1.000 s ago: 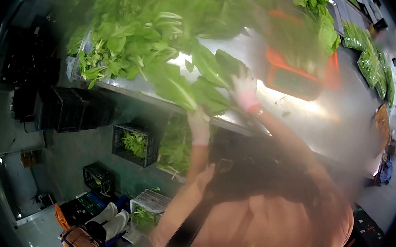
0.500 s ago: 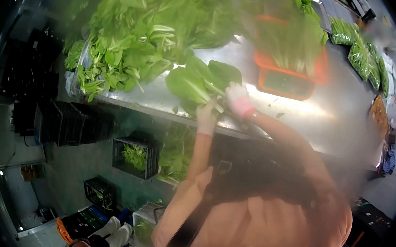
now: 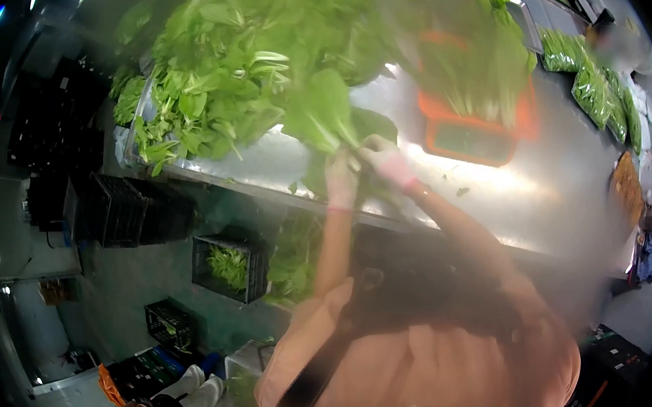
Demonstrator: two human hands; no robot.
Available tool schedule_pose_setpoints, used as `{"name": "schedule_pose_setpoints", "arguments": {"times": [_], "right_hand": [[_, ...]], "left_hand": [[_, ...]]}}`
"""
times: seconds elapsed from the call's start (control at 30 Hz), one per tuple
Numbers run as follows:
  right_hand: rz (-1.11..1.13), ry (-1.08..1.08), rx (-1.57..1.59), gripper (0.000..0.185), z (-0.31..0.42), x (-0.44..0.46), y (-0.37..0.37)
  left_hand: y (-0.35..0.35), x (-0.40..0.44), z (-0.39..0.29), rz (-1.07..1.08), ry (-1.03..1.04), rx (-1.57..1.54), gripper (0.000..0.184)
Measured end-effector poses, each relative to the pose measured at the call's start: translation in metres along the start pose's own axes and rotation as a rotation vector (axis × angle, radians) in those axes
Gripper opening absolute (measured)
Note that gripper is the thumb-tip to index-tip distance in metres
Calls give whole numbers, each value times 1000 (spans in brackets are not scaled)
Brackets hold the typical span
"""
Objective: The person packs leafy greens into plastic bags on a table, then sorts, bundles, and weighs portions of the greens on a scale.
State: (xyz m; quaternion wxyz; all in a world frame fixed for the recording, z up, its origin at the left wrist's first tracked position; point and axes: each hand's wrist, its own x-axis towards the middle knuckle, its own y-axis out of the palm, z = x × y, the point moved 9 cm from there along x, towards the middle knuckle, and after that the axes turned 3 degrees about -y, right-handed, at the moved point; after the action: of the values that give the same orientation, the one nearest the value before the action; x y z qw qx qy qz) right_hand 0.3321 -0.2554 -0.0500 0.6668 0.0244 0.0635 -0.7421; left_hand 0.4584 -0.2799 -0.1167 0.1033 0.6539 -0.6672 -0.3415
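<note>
Both of my hands wear pale gloves and meet over the near edge of the metal table [image 3: 491,196]. My left hand [image 3: 342,175] is closed around the stem end of a leafy green [image 3: 327,109], whose broad leaves point away from me. From the right, my right hand [image 3: 386,161] pinches at the stems of the same leafy green, its fingertips close to the left hand. The image is hazy here, so the exact finger grip is partly blurred. A large heap of loose leafy greens [image 3: 220,76] lies just beyond, to the left.
An orange basket [image 3: 469,143] with long-stemmed greens [image 3: 472,68] stands right of centre. Bagged greens [image 3: 594,92] lie at the far right, near a blurred person. On the floor at left are a black crate [image 3: 229,269] of greens, a smaller crate [image 3: 171,323] and stacked dark crates [image 3: 125,212].
The leafy green has turned more upright, its leaves swinging up. My right hand has shifted slightly left, closer to my left hand at the stems. The whole view has moved a little.
</note>
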Motion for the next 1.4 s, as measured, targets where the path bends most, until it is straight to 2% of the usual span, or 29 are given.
{"name": "schedule_pose_setpoints", "arguments": {"times": [0.07, 0.13, 0.17, 0.2, 0.27, 0.3, 0.37, 0.4, 0.47, 0.5, 0.53, 0.6, 0.67, 0.73, 0.87, 0.93, 1.0, 1.1, 1.2, 1.27, 1.33, 1.4], "right_hand": [[23, -197, -255, 27, 6, -1, 3], [58, -229, -249, 35, 9, 2, -4], [0, -253, -501, 36, 16, -1, -18], [-120, -175, -665, 38, 16, -6, -35], [-94, -139, -1029, 35, -30, -1, -46], [-92, -137, -1028, 35, -38, -1, -47], [-65, -145, -1126, 30, -56, -3, -48], [-60, -138, -1126, 30, -50, -3, -51], [-8, 118, -663, 24, -56, 4, -63], [-27, 143, -527, 24, -53, 3, -64], [-20, 144, -527, 24, -51, -1, -61], [66, -112, -535, 24, -27, -16, -40], [205, -255, -846, 25, -25, -45, -12], [185, -244, -1010, 26, -49, -62, -3], [135, -244, -940, 27, -52, -50, -7], [279, 99, -511, 29, -60, -40, -21], [285, 245, -174, 28, -40, -40, -29], [231, 200, 0, 19, -41, -17, -44], [98, 63, 182, 22, -27, 16, -43], [-11, 37, 116, 25, -11, 37, -42], [-54, -101, -62, 25, -12, 68, -39], [-90, -67, -145, 25, -14, 76, -39]], "left_hand": [[22, -9, -11, 86, 122, 27, 30], [12, -10, -20, 37, 72, 253, 28], [3, -11, -23, -30, 21, 224, 30], [3, -15, -31, 23, 9, 131, 30], [2, -22, -41, 27, -31, -83, 28], [2, -26, -45, 76, -32, -141, 27], [-11, -28, -45, 33, -44, -185, 26], [-13, -32, -46, -6, -50, -231, 26], [-17, -38, -44, -28, -55, -241, 24], [-24, -39, -41, -19, -44, -247, 26], [-29, -39, -38, -9, -31, -254, 27], [-38, -39, -30, 4, -34, -264, 30], [-34, -38, -28, 23, -31, -275, 34], [-26, -40, -33, -22, -28, -171, 38], [-31, -27, -33, -44, 9, -100, 39], [-25, -26, -43, -75, 31, -62, 40], [-32, -18, -46, -131, 61, 12, 38], [-27, 0, -52, -91, 119, 56, 36], [2, 10, -48, -13, 94, 33, 37], [15, 36, -27, 65, 51, 44, 37], [25, 72, -4, 141, 43, -13, 36], [40, 86, 2, 132, 70, -26, 36]]}}
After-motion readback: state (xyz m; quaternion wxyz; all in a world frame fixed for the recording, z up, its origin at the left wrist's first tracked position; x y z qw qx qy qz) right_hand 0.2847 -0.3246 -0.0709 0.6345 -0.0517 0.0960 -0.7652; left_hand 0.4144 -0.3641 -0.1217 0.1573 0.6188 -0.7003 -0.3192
